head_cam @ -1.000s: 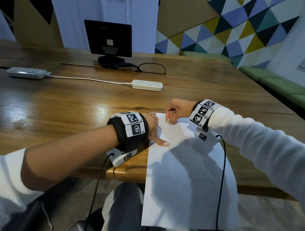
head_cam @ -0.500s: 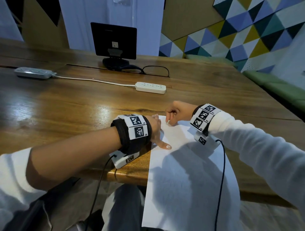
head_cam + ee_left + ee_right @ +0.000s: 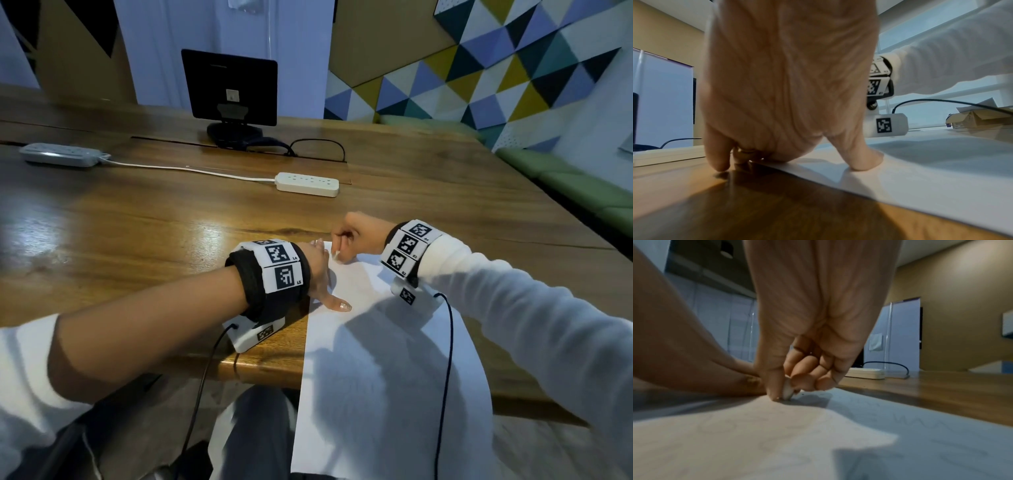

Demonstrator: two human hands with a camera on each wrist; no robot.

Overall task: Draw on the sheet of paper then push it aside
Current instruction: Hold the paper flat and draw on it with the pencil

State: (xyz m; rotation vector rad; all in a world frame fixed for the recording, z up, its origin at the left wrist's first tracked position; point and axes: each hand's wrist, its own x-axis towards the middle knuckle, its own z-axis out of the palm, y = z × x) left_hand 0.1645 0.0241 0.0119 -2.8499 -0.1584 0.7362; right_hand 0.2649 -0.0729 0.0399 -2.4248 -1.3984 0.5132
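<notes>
A white sheet of paper (image 3: 376, 359) lies on the wooden table (image 3: 137, 233) and hangs over its near edge. Faint pencil marks show on the sheet (image 3: 777, 443) in the right wrist view. My left hand (image 3: 320, 270) lies flat at the sheet's top left corner, thumb (image 3: 861, 155) pressed on the paper (image 3: 920, 170) and little finger (image 3: 717, 155) on the wood. My right hand (image 3: 356, 233) is curled at the sheet's top edge. It pinches a small white piece (image 3: 787, 390) between thumb and fingers, tip down on the paper.
A white power strip (image 3: 307, 184) lies beyond the hands, a second power strip (image 3: 58, 155) at far left, and a dark monitor (image 3: 229, 87) with a black cable behind. A green bench (image 3: 582, 185) runs along the right. The table's near edge (image 3: 260, 370) is below my left wrist.
Both hands keep their places on the sheet. Only the head view has shifted slightly.
</notes>
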